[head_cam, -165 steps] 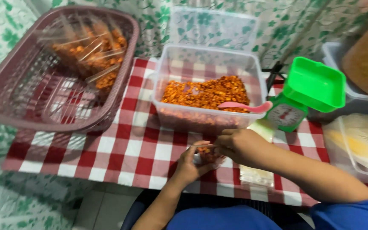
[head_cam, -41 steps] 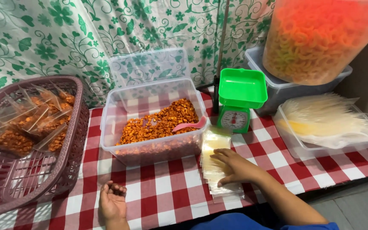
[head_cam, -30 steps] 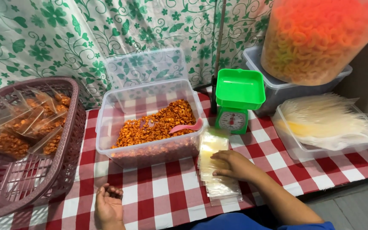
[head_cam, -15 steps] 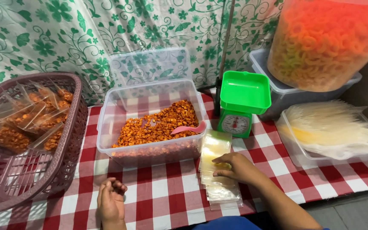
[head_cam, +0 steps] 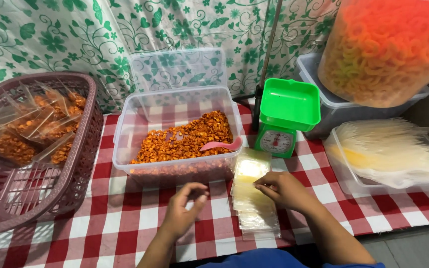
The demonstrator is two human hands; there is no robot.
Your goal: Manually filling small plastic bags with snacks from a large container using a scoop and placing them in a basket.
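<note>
Right hand [head_cam: 284, 191]: fingers pinching top bag of clear bag stack [head_cam: 252, 198]; peel one only. Left hand [head_cam: 184, 213]: fingers loosely curled, empty, approx. beside stack.

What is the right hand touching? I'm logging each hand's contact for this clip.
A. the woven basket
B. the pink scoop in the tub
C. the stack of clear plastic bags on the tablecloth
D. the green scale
C: the right hand has its fingers resting on the stack of clear plastic bags, which lies on the checked tablecloth in front of the green scale.
</note>
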